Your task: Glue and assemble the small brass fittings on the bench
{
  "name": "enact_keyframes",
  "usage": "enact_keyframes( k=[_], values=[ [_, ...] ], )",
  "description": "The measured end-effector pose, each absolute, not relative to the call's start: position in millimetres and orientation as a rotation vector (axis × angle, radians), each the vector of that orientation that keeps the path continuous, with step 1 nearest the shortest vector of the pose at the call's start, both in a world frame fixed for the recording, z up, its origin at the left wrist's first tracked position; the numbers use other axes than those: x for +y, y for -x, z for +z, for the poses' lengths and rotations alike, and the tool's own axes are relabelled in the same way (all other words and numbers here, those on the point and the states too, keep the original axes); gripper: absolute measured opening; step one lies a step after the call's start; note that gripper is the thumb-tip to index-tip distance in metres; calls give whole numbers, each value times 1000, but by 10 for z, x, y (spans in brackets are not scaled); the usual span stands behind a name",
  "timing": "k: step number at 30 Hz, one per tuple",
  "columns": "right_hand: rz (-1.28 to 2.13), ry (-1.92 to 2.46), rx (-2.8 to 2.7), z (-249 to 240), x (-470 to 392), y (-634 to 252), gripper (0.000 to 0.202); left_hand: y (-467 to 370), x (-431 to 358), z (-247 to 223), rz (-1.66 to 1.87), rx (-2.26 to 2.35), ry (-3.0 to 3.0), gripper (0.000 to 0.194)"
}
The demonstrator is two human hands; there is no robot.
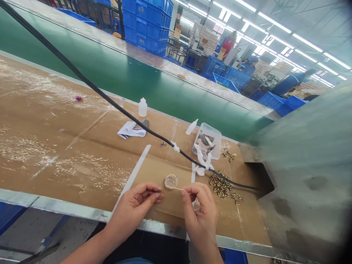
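My right hand [202,209] pinches a thin pale stick [176,189] between thumb and fingertips, its far end at the rim of a small clear round dish [171,181]. To the left of the dish, my left hand [134,203] is closed, thumb against forefinger. A tiny dark piece shows at its fingertips, too small to name. Part of a clear, shiny object [196,204] shows by my right palm; I cannot tell whether it is held. On the right lies a pile of small gold-and-dark metal pieces [220,185].
A black cable [96,88] crosses above the cardboard-covered bench [90,128]. Farther back are a plastic tub [216,137], a white squeeze bottle [142,107], another bottle [191,127] and a striped ribbon [132,130]. A green conveyor belt [115,69] runs behind. A metal panel [305,165] stands right.
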State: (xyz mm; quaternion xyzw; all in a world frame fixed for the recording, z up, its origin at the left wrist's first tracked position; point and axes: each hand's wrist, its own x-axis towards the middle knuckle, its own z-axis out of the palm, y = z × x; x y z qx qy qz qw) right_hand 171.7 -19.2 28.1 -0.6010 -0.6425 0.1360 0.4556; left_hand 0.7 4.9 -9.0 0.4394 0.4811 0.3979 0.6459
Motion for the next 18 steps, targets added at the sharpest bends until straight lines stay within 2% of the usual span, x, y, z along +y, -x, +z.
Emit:
enact_keyframes(
  k=[7, 10, 18],
  values=[
    [408, 1581, -1620, 180, -80, -1697, 10, 41, 83, -246, 893, 1118, -1032, 35],
    [437, 1597, -1614, 129, -116, -1791, 11, 71, 105, -380, 854, 1122, -1014, 36],
    [36, 2071, -1369, -81, -347, -2702, 18, 77, 81, -411, 857, 1141, -1012, 42]
  ],
)
